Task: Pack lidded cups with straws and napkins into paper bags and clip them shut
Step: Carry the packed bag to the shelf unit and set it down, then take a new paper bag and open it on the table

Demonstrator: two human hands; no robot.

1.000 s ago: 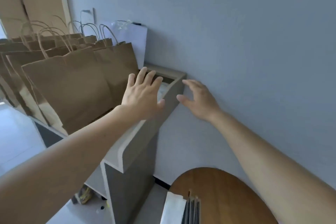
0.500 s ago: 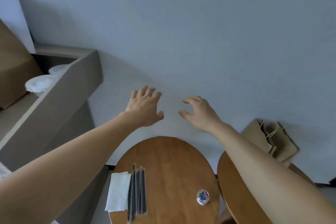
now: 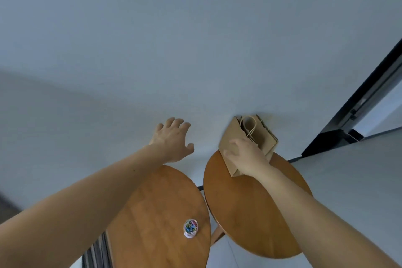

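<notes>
over on the right-hand round wooden bench [image 3: 250,213] the right hand [image 3: 247,156] has its fingers round a flat brown paper bag [image 3: 230,136] propped against the wall [image 3: 195,50], left hand [image 3: 171,139] fingers wide and empty, so nothing looks packed yet.

Single head-worn wide-angle camera looks forward and down from close above the left surface [image 3: 152,213] and the right surface [image 3: 245,213], facing a pale wall [image 3: 195,39] just beyond their far edges.

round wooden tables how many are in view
2. The left table holds the tub of paper clips; the right table carries the folded paper bags that the right hand touches. More may lie out of frame.
</notes>
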